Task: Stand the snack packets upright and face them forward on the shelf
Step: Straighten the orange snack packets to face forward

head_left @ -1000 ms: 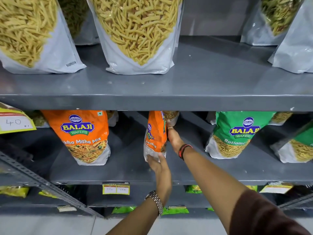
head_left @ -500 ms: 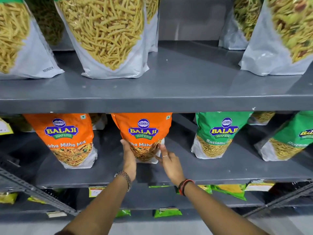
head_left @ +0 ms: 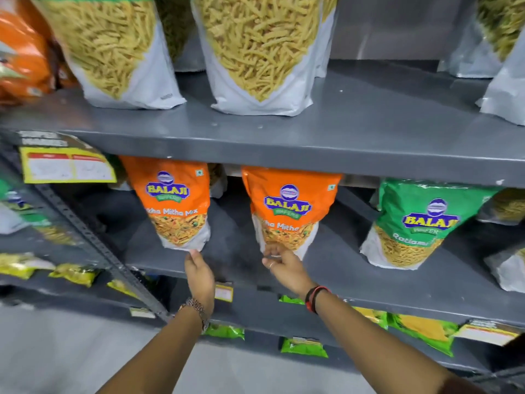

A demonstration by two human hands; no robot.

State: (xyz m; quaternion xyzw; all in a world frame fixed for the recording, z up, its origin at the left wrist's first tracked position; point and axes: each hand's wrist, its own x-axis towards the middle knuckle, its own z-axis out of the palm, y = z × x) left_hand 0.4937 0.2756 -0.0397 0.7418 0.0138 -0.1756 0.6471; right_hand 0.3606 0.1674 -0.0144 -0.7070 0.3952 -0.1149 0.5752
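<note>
Two orange Balaji snack packets stand upright and face forward on the grey middle shelf [head_left: 355, 268]. My left hand [head_left: 199, 273] reaches up to the left orange packet [head_left: 173, 200], its fingertips pinching the lower right corner. My right hand [head_left: 285, 265] holds the bottom edge of the middle orange packet [head_left: 289, 206] with its fingertips. To the right, a green Balaji packet [head_left: 420, 223] stands upright, leaning slightly. More packets sit behind these, mostly hidden.
The upper shelf [head_left: 284, 155] carries large white bags of yellow sev [head_left: 255, 52] and overhangs the packet tops. A yellow price tag [head_left: 68, 166] hangs at the left. Small green and yellow packets [head_left: 304, 346] lie on lower shelves. A slanted metal brace [head_left: 93, 240] crosses the left side.
The middle orange packet was turned from edge-on to face forward. My left hand has left it and moved to the left orange packet. The view has shifted left and closer.
</note>
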